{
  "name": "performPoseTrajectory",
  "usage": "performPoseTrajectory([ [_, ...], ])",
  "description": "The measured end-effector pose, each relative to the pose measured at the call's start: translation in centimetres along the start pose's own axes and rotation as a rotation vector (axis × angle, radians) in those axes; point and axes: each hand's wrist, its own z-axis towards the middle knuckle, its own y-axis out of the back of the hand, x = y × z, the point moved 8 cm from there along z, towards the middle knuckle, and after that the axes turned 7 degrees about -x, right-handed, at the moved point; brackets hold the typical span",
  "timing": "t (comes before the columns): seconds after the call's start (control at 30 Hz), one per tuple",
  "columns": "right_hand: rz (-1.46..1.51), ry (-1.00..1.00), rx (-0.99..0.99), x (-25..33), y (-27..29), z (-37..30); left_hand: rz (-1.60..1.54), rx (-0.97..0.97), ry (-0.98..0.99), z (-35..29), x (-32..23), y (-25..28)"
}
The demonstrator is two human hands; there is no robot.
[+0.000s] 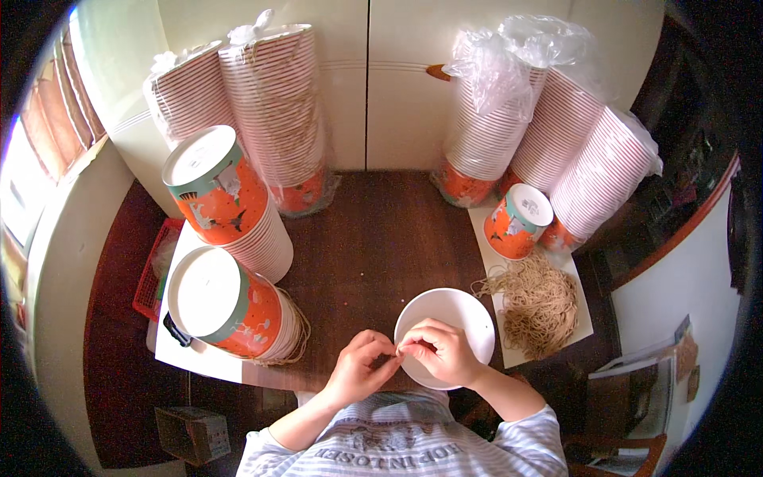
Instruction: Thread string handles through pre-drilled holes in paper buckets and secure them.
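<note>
Just in front of my body, my left hand [363, 367] and my right hand [442, 351] meet with their fingertips pinched together. Whatever lies between the fingertips is too small to make out. A white paper bucket [474, 318], its open mouth facing up, sits at the table's near edge. My right hand is over this bucket and covers part of its inside; my left hand is beside its left rim. To the right of the bucket, a heap of tan string [542, 308] rests on a white sheet [586, 306].
Orange-and-green paper buckets stand upside down in a left stack [226, 203] and a nearer left stack [246, 306]. A single small bucket [518, 222] is at right. Plastic-wrapped bucket stacks [274, 111] line the back of the brown table [373, 230]. A red basket [151, 274] is far left.
</note>
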Motion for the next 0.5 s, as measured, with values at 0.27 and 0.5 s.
performPoseTrajectory([
  [0.27,-0.022,-0.104,0.091,-1.3,-0.9,-0.4,-0.092,-0.074,0.002,0.3,0.1,1.4],
  [0.5,-0.024,-0.130,0.140,-1.6,-1.1,-0.6,-0.584,-0.099,0.308,-0.5,2.7,1.1],
])
